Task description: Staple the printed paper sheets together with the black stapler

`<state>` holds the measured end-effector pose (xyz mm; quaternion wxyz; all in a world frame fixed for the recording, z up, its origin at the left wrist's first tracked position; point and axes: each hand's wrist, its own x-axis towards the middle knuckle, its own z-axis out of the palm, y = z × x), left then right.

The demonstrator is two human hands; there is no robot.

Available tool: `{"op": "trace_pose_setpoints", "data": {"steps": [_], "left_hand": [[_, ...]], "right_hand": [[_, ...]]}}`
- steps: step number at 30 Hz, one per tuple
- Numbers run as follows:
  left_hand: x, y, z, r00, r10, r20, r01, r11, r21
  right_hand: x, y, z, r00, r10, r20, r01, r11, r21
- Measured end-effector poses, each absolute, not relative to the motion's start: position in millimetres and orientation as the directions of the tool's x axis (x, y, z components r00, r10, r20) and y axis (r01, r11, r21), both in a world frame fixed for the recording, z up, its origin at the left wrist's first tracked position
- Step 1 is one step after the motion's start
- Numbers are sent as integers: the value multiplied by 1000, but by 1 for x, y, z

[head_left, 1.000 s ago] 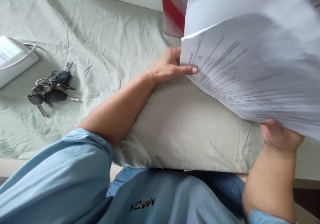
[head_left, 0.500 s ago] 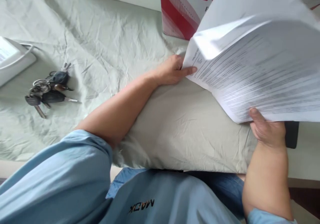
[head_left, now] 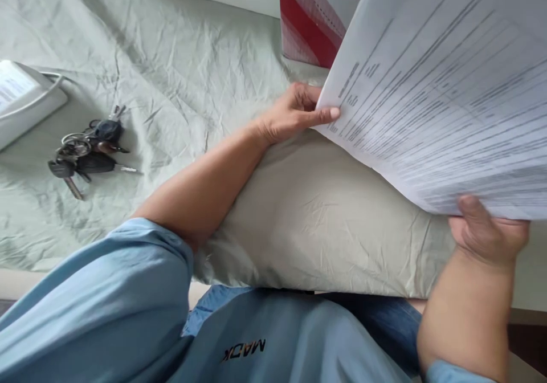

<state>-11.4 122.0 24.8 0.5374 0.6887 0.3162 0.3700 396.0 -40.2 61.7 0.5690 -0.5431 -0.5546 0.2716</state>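
Observation:
Printed sheets of paper (head_left: 440,98) rise over the right side of the cloth-covered surface, covered in lines of small text I cannot read. My left hand (head_left: 299,109) pinches their left edge, thumb on the printed side and fingers behind. Along the lower edge, my right hand (head_left: 487,229) grips the paper with its thumb on top; the other fingers are mostly hidden beneath. How many sheets there are, I cannot tell.
A bunch of keys (head_left: 89,149) lies on the wrinkled pale green cloth (head_left: 183,69) at left. Beyond it stands a white device (head_left: 25,104) with a cord. Behind the paper is a red and white box (head_left: 307,24), partly covered.
The curled-over top part of the paper has straightened, showing more of the printed face. My right hand has moved right and slightly down; the left hand keeps its hold.

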Motion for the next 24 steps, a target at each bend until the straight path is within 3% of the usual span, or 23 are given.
{"op": "trace_pose_setpoints", "data": {"steps": [7,12,16,20,24], "left_hand": [[-15,127,18,608,785,122,75,-210,975],[-6,127,9,635,757,154,151,-318,936],[-2,123,12,590,790,164,158,-312,937],[-3,122,19,520,839,162,122,-260,958],[-7,123,23,487,866,115,191,-234,953]], "right_hand": [[383,-39,87,177,953,246,292,188,-938],[371,-35,77,164,970,179,244,136,-960],[376,-41,62,188,967,172,225,128,-966],[399,-59,51,116,986,123,376,71,-924],[444,-78,59,-64,996,-61,605,-10,-796]]}}
